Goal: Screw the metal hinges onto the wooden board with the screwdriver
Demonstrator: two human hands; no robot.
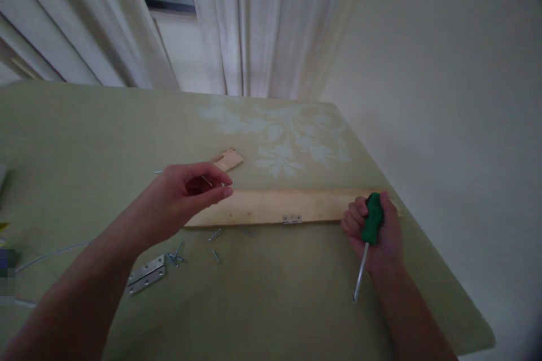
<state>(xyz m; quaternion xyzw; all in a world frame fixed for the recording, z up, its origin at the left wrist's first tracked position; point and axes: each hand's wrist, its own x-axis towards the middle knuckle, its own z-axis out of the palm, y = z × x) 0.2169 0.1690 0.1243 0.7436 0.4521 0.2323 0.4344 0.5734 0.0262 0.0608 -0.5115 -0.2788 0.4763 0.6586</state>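
Gripping a green screwdriver [372,220], R hand [390,234] wraps its handle at R end of wooden board [315,205], shaft pointing back twd wearer. L hand [192,189], thumb + index nearly meeting, is above L end; can't tell if holding anything. Sm. hinge [292,219] on nr edge b/w hands; loose screws [215,235] just off it, lg. hinge [146,274] by L forearm.

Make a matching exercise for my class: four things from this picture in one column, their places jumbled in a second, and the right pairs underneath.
Things
1. Screwdriver
2. Smaller hinge
3. Larger hinge
4. Small wooden piece

Places
A. Beside a cluster of screws
B. Beyond the board, partly hidden by the left hand
C. In the right hand
D. At the near edge of the wooden board

Pairs: 1-C; 2-D; 3-A; 4-B
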